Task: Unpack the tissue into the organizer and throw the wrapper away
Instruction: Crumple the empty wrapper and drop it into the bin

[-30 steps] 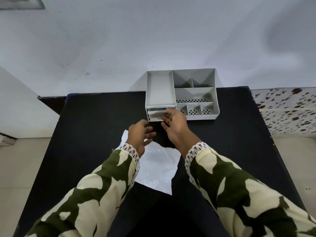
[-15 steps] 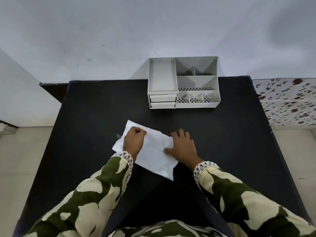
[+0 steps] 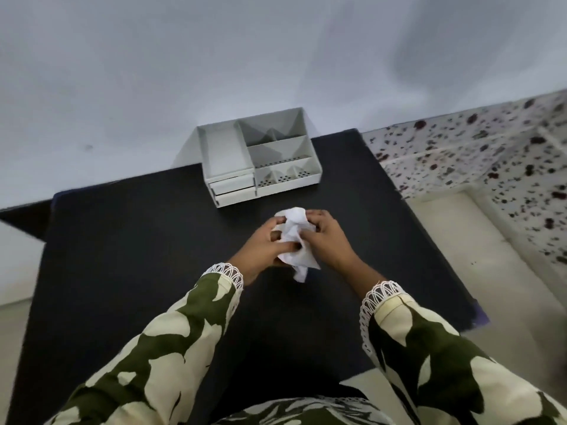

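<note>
Progress: tissue looks to be already stowed, I'd say; none lies loose on the black desk (image 3: pixel 122 256), and both small drawers at the front left of the pale grey plastic compartment organizer (image 3: pixel 260 157) sit pushed in. Whether the tissue is inside one, I cannot tell from where I stand.
Wrapper: white crinkly plastic wrapper (image 3: pixel 294 240) is bunched into a wad above the middle of the desk, a short way in front of the organizer, one loose tail hanging toward the near edge.
Left hand: left hand (image 3: pixel 264 245) is curled around the wad's left side, fingers bent in and pressing it.
Right hand: right hand (image 3: pixel 326 237) is wrapped over the right side, likewise closed on the plastic.
Left to do: throwing the wrapper away; no bin shows anywhere.
Change from half a second ago: then the wrapper lay flat on the desk nearer the front edge, both hands pressing on it; now it is gathered up and scrunched between them, and the view has swung, so the organizer sits skewed toward the far edge.
</note>
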